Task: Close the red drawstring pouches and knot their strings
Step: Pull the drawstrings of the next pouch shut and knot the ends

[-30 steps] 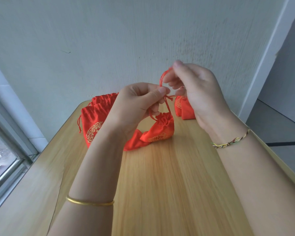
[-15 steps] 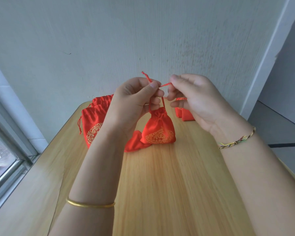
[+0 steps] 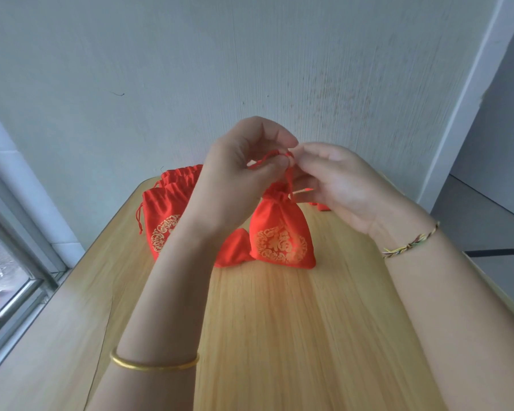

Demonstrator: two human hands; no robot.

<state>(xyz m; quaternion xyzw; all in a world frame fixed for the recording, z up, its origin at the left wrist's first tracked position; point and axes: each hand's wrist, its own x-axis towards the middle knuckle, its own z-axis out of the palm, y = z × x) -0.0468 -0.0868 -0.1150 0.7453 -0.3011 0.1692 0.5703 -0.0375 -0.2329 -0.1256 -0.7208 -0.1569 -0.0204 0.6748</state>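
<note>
Fingers of left hand and right hand pinching the red strings — cinched pouch upright beneath

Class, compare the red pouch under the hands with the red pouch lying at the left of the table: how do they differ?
The centre pouch stands upright; the left pouch lies flat on a pile. The centre pouch's mouth is gathered tight; the left pouch's is wide. The left hand and right hand pinch the centre pouch's string; the left pouch's hangs loose. Both are red with gold print.
</note>
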